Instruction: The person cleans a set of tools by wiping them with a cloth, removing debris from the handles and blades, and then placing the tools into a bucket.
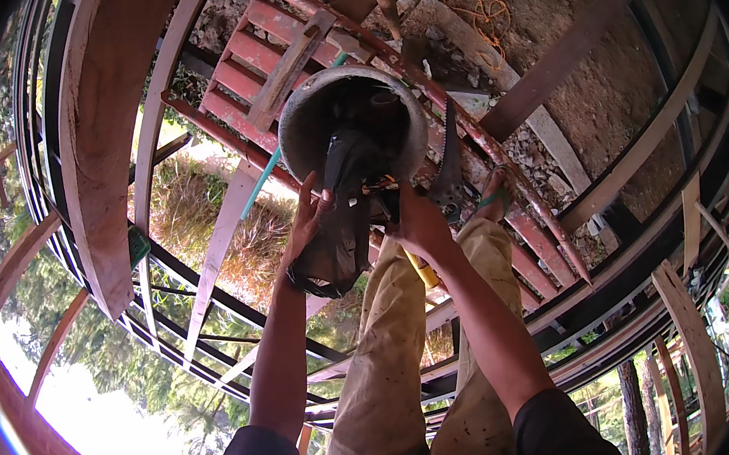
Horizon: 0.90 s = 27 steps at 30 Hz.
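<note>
A grey round bucket (293, 138) with a crusty rim rests in front of me on a red slatted wooden platform (233, 91). Its inside is dark, and a round object in there is hard to make out. From its mouth a black plastic bag (335, 239) hangs toward me. My left hand (301, 229) has the bag against its palm and thumb, fingers pointing up near the bucket's rim. Close to the rim's near side, my right hand (418, 220) is closed on a small dark thing whose kind is hidden. A dark saw-like blade (448, 154) lies right of the bucket.
A short wooden plank (290, 72) lies on the slats beside a green rod (260, 185). A thick beam (102, 147) rises at left. Orange rope (485, 16) lies on the dirt at far right. My sandalled foot (493, 197) stands on the platform; gaps show ground below.
</note>
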Motion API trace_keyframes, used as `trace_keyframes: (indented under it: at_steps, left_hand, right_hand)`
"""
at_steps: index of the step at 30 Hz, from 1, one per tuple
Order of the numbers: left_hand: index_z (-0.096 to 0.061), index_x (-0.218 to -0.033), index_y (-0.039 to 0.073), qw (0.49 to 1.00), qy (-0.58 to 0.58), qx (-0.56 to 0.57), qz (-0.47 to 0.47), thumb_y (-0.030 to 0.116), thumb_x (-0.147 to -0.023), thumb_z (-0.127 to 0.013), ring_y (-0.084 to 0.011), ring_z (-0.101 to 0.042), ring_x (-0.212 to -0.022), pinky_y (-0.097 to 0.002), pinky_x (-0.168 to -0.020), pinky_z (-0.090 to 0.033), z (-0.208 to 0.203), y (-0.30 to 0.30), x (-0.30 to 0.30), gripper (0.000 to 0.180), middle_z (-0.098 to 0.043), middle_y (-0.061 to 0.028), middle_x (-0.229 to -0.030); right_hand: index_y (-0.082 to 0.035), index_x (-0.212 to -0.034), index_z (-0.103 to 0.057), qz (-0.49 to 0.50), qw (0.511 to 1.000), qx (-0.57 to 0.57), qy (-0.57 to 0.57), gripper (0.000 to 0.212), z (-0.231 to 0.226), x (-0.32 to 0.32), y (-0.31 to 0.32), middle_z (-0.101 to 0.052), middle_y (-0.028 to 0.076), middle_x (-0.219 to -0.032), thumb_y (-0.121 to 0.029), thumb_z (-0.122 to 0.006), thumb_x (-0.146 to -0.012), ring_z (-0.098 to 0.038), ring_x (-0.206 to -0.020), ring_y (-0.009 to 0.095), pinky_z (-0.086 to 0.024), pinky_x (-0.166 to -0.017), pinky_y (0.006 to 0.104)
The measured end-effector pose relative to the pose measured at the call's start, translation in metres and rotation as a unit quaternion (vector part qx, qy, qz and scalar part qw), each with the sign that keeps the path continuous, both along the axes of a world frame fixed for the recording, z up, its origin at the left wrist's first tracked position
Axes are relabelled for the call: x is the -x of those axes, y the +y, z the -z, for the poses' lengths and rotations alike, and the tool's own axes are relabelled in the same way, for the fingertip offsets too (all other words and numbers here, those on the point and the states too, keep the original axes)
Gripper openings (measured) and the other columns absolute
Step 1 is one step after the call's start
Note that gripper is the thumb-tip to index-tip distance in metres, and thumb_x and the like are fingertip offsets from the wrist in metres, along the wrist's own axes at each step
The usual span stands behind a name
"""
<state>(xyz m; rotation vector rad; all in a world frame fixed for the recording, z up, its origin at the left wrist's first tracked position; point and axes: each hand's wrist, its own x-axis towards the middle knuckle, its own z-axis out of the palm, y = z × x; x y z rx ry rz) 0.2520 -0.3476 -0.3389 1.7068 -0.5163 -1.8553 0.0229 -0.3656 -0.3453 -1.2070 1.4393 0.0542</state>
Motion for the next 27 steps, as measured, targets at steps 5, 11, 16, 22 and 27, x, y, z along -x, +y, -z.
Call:
trace_keyframes:
  at_steps: [5, 11, 16, 22, 27]
  left_hand:
    - [-0.032, -0.155, 0.009, 0.995, -0.039, 0.057, -0.069, 0.039, -0.101, -0.064, -0.0217, -0.060, -0.120, -0.0356, -0.101, -0.049, -0.001, -0.008, 0.019, 0.069, -0.061, -0.0174, -0.133]
    - [-0.040, -0.146, 0.006, 0.952, -0.136, 0.180, -0.207, 0.039, -0.104, -0.054, -0.0237, -0.061, -0.118, -0.0375, -0.098, -0.050, -0.047, -0.046, 0.022, 0.056, -0.061, -0.0163, -0.131]
    - [-0.053, -0.123, 0.009, 0.839, -0.409, 0.277, -0.229, 0.034, -0.105, -0.051, -0.0150, -0.060, -0.090, -0.0318, -0.080, -0.047, -0.079, -0.048, 0.022, 0.032, -0.062, -0.0068, -0.097]
    - [-0.064, -0.119, 0.001, 0.921, -0.351, 0.125, 0.115, 0.019, -0.096, -0.067, -0.0194, -0.071, -0.083, -0.0335, -0.069, -0.056, -0.060, -0.034, 0.072, 0.029, -0.072, -0.0131, -0.097]
    - [-0.062, -0.123, 0.000, 0.849, -0.481, 0.127, 0.177, 0.044, -0.088, -0.074, -0.0366, -0.068, -0.095, -0.0460, -0.085, -0.052, 0.022, -0.039, 0.088, 0.058, -0.070, -0.0193, -0.103]
  right_hand:
    - [-0.004, -0.133, -0.042, 0.013, 0.998, 0.037, -0.051, 0.070, 0.022, -0.001, 0.016, -0.068, 0.026, -0.108, -0.012, -0.081, -0.075, -0.065, -0.103, 0.047, -0.054, -0.087, 0.0512]
    - [-0.001, -0.132, -0.051, 0.099, 0.988, -0.021, -0.118, 0.062, 0.040, -0.003, 0.020, -0.067, 0.019, -0.111, -0.018, -0.082, -0.081, -0.066, -0.106, 0.032, -0.052, -0.092, 0.0402]
    - [0.003, -0.126, -0.056, 0.127, 0.976, -0.107, -0.140, 0.055, 0.050, -0.002, 0.018, -0.067, 0.016, -0.108, -0.021, -0.080, -0.083, -0.065, -0.100, 0.025, -0.051, -0.090, 0.0388]
    - [0.005, -0.128, -0.054, 0.092, 0.989, -0.035, -0.107, 0.058, 0.045, -0.006, 0.018, -0.067, 0.022, -0.111, -0.020, -0.079, -0.083, -0.067, -0.102, 0.034, -0.052, -0.090, 0.0416]
    - [0.004, -0.142, -0.032, 0.044, 0.995, 0.054, -0.069, 0.087, 0.048, -0.016, 0.029, -0.047, 0.034, -0.131, -0.025, -0.082, -0.077, -0.058, -0.114, 0.049, -0.051, -0.095, 0.0510]
